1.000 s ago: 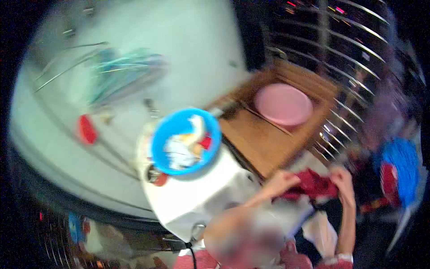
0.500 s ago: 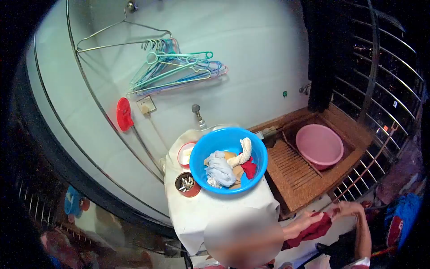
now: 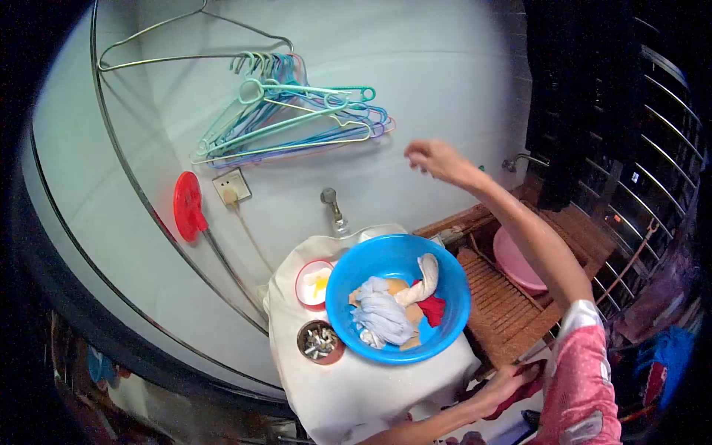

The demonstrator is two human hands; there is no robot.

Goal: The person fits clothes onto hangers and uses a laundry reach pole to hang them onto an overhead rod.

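Observation:
My left hand (image 3: 506, 389), low at the right of the white-covered stand, is closed around a dark red garment (image 3: 528, 387); part of the cloth is hidden behind my right sleeve. My right hand (image 3: 439, 162) is raised in front of the wall with fingers loosely bent and nothing visible in them. To its upper left, several plastic hangers (image 3: 297, 122) in green, blue and pink hang bunched on a metal hanger (image 3: 174, 61). Below sits a blue basin (image 3: 340, 326) holding wrung pale-blue (image 3: 382, 311), cream, tan and red cloths.
Beside the basin on the white cover (image 3: 311, 393) are a red-rimmed dish (image 3: 311, 284) and a can of cigarette butts (image 3: 320, 342). A brown washboard sink (image 3: 504, 311) with a pink basin (image 3: 515, 259) stands right. A tap (image 3: 334, 211), socket (image 3: 232, 185) and red-headed stick (image 3: 189, 208) are along the wall.
My right hand has let go of the dark red garment and moved up and left toward the hangers. My left hand keeps hold of the garment. The view has shifted slightly.

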